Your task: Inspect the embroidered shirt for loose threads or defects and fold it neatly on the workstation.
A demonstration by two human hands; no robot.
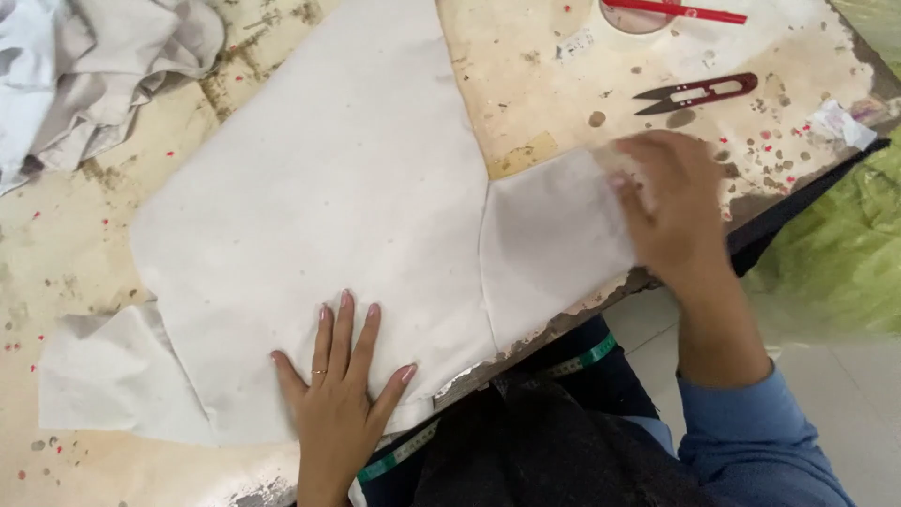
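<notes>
A large cut piece of white fabric (319,188) lies flat on a stained worktable (554,103). My left hand (340,385) presses flat on its near edge, fingers spread, a ring on one finger. My right hand (671,211) is blurred and rests on the fabric's right corner (554,235) near the table edge, fingers over the cloth. Whether it pinches the cloth or only lies on it I cannot tell.
A crumpled heap of pale cloth (103,66) sits at the top left. Dark red thread snips (699,92) and a red pencil (671,9) lie at the top right. A green measuring tape (582,359) hangs across my lap. Green cloth (845,263) lies at the right.
</notes>
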